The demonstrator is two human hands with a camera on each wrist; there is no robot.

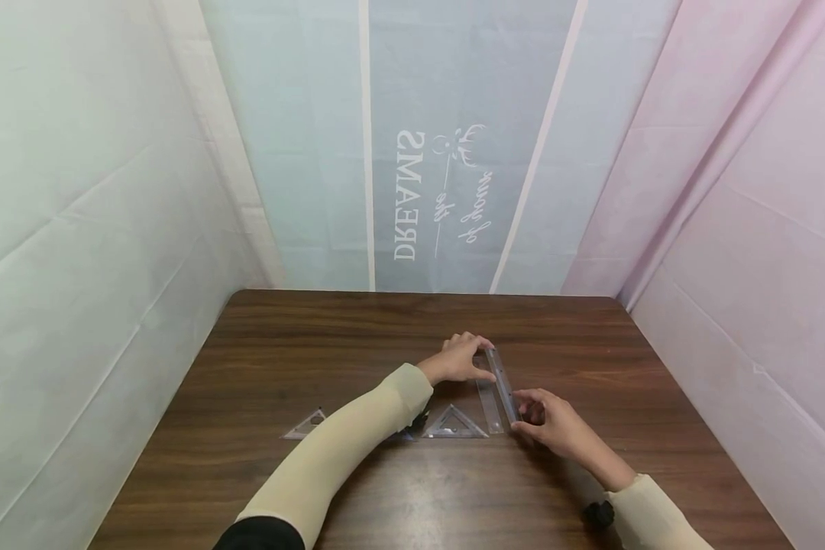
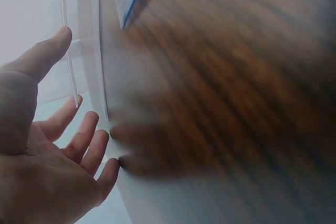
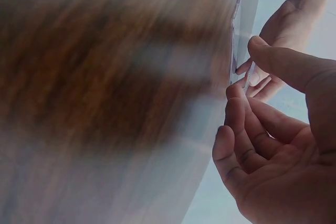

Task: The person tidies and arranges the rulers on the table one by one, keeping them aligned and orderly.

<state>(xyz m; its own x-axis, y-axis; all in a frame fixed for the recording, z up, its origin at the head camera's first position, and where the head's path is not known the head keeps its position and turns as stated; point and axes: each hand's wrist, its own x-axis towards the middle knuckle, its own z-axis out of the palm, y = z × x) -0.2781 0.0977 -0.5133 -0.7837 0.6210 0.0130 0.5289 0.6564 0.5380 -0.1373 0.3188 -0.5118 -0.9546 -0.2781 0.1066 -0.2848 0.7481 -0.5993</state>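
Observation:
Both hands hold a clear plastic ruler [image 1: 503, 382] on edge just above the brown table [image 1: 302, 344]. My left hand [image 1: 477, 359] pinches its far end between thumb and fingers. My right hand [image 1: 522, 412] pinches its near end. The left wrist view shows the ruler's thin edge [image 2: 67, 51] running between the thumb and fingertips of the left hand [image 2: 71, 69]. In the right wrist view the right hand [image 3: 245, 66] closes thumb and forefinger on the ruler [image 3: 248, 77], with the other hand beyond it.
A second clear ruler [image 1: 490, 409] lies flat on the table beside the held one. Two clear set squares lie near the front: one [image 1: 454, 424] under my left forearm, one [image 1: 305, 424] further left. Cloth walls enclose the table on three sides.

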